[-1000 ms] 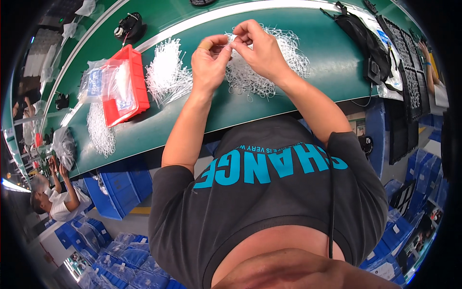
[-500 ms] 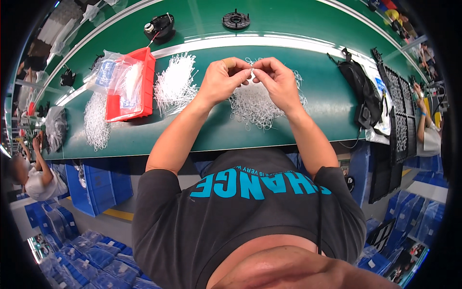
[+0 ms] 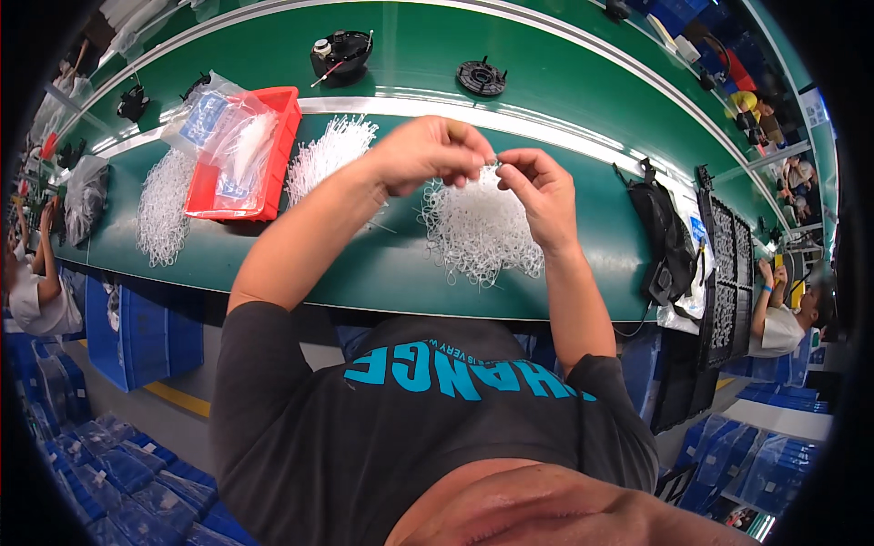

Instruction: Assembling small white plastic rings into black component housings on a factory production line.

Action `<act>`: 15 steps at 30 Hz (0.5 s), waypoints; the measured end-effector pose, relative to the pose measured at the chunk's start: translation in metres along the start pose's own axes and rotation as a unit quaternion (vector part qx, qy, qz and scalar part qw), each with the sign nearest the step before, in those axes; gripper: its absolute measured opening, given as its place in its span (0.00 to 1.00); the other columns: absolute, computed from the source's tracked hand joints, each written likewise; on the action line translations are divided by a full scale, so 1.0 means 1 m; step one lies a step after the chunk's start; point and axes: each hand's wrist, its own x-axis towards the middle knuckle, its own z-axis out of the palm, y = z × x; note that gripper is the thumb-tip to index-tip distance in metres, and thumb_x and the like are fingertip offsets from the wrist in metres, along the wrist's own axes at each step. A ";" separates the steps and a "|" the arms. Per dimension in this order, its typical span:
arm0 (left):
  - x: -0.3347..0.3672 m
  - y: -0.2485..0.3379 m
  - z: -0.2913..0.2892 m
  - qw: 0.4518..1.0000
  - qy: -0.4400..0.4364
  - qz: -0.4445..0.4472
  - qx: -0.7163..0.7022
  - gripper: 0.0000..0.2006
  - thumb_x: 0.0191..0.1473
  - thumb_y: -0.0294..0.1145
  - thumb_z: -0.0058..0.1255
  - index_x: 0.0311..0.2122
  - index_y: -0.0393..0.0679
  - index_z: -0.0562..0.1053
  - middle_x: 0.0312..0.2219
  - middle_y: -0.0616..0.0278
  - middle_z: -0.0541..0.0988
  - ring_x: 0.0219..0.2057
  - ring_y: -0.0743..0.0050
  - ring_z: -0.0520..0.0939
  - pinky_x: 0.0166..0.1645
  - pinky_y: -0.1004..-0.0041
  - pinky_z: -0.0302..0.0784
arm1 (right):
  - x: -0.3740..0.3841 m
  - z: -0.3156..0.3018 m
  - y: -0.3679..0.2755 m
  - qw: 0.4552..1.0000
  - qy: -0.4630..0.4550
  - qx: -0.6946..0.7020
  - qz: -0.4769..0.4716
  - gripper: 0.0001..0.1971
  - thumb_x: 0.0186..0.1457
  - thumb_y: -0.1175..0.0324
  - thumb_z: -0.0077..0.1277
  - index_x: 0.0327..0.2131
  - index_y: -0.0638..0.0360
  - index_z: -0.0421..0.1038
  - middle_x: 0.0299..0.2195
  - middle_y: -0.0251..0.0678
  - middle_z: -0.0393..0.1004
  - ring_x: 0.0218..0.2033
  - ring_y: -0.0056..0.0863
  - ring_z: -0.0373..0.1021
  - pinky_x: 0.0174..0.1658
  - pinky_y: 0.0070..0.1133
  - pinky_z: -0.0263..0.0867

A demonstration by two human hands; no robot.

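Above a pile of looped white cable ties [image 3: 478,237], my hands meet fingertip to fingertip. My left hand [image 3: 428,156] pinches with thumb and fingers at a thin white cable tie, mostly hidden by the fingertips. Opposite it, my right hand [image 3: 543,193] is closed in a pinch on the same small piece. Just left of my left wrist lies a heap of straight white cable ties [image 3: 330,150], partly covered by my forearm.
A red bin [image 3: 289,127] holding clear plastic bags stands at left, beside another pile of looped ties [image 3: 164,209]. Black round parts [image 3: 481,77] and a black housing [image 3: 341,56] sit farther back. Black trays [image 3: 726,273] and a black bag-like item [image 3: 663,232] are at right.
The view has shifted. My hands have come slightly apart at the fingertips, the left hand turning more sideways over the pile. Both fingertips remain pinched.
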 end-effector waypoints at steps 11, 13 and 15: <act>0.045 0.117 -0.309 0.802 0.429 -0.012 0.415 0.22 0.51 0.49 0.59 0.40 0.38 0.74 0.34 0.61 0.79 0.33 0.75 0.79 0.37 0.74 0.77 | -0.036 -0.049 0.007 0.990 0.087 -0.103 -0.030 0.07 0.54 0.78 0.55 0.38 0.66 0.74 0.32 0.31 0.76 0.32 0.16 0.70 0.37 0.15 0.68; 0.059 0.090 -0.327 0.808 0.418 -0.068 0.410 0.18 0.50 0.46 0.60 0.37 0.40 0.75 0.28 0.64 0.78 0.28 0.76 0.78 0.33 0.73 0.77 | -0.046 -0.059 0.011 0.988 0.116 -0.104 -0.009 0.08 0.54 0.78 0.55 0.39 0.66 0.74 0.32 0.30 0.76 0.32 0.16 0.70 0.38 0.15 0.67; 0.071 0.077 -0.321 0.817 0.381 -0.163 0.402 0.14 0.49 0.42 0.60 0.33 0.42 0.77 0.24 0.65 0.77 0.22 0.76 0.76 0.29 0.73 0.77 | -0.053 -0.071 0.015 0.982 0.142 -0.127 0.001 0.08 0.54 0.78 0.55 0.39 0.66 0.74 0.32 0.30 0.76 0.32 0.15 0.70 0.38 0.15 0.67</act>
